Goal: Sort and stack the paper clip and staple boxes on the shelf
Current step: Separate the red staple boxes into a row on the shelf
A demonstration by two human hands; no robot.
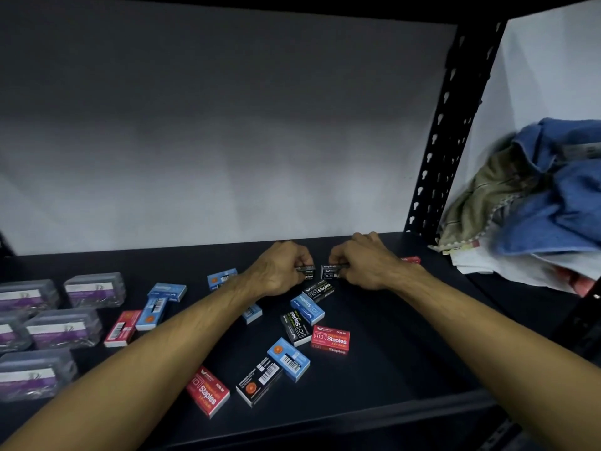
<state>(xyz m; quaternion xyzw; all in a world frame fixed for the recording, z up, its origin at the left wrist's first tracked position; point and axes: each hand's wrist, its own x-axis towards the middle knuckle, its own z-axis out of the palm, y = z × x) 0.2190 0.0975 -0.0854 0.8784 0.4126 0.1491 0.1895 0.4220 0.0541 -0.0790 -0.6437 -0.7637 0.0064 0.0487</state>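
Looking down at the dark shelf [390, 353], I start at the far left, where clear paper clip boxes [65, 328] with purple and white labels sit in a loose group; their print is too small for me to read. Next come a red box [122, 328] and two blue boxes [159, 304] lying flat. My left hand [279, 271] has its fingers curled round a black staple box [305, 271], pinched at its near end. Just beside it, my right hand [361, 268] grips a second black staple box [330, 271] the same way, the two boxes nearly touching between my knuckles. Right below them lies another black box [318, 290] reading "Staples", then a blue one [307, 309]. Nearer me sits a red box [330, 340] marked "Staples" and "POS-10". A small red box [410, 260] lies past my right wrist. Crumpled blue and tan cloths [536, 196] pile up at far right.
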